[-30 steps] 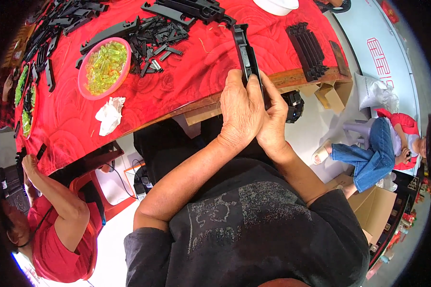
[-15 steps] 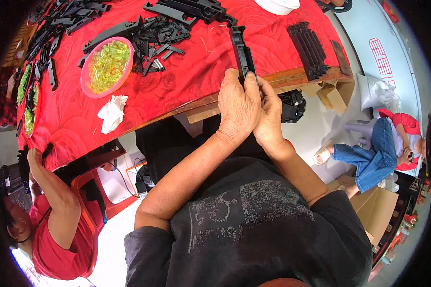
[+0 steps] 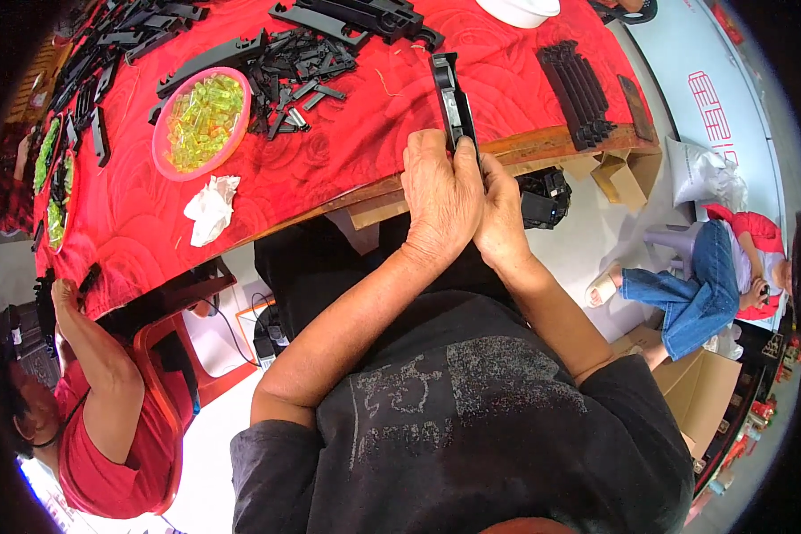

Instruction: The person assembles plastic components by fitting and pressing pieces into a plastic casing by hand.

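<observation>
Both hands are closed round one long black plastic part (image 3: 454,100) with a hollow channel along its top. Its far end points away from me over the table edge. My left hand (image 3: 442,191) wraps its near end, the thumb lying along the channel. From the other side my right hand (image 3: 500,206) grips the same end, its fingers partly hidden behind the left hand. Beyond to the left lie a pile of small black plastic pieces (image 3: 298,76) and a pink bowl (image 3: 158,147) of clear yellow-green pieces.
A red cloth (image 3: 329,160) covers the wooden table. Several black strips (image 3: 574,93) lie in a row at the right, near a white bowl (image 3: 518,11). Crumpled tissue (image 3: 212,211) rests near the front edge. One person (image 3: 120,418) sits at the left, another (image 3: 694,276) at the right.
The view has shifted very slightly. Both hands keep hold of the black plastic part, which has turned a little, so the inside of its channel looks brighter.
</observation>
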The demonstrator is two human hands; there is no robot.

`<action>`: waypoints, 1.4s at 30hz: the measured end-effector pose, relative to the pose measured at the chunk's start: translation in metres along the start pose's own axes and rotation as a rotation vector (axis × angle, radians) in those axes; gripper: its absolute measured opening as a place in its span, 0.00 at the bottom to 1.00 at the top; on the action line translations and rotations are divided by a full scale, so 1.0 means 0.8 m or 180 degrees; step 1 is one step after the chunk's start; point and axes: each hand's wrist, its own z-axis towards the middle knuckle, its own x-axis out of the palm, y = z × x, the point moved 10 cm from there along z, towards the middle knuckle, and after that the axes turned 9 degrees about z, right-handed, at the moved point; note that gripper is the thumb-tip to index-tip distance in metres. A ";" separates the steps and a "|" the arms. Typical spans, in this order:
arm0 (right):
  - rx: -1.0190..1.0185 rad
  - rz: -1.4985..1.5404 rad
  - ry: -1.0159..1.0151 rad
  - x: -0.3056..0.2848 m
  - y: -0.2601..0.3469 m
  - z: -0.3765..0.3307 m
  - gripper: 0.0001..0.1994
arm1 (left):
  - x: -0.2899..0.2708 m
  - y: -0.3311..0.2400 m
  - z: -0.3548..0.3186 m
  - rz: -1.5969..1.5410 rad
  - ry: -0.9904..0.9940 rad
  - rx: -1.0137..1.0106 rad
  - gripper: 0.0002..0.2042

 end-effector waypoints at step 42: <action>-0.0764 -0.0264 -0.0477 0.001 0.018 -0.013 0.08 | 0.024 0.036 0.005 -0.1242 0.0190 -0.0827 0.17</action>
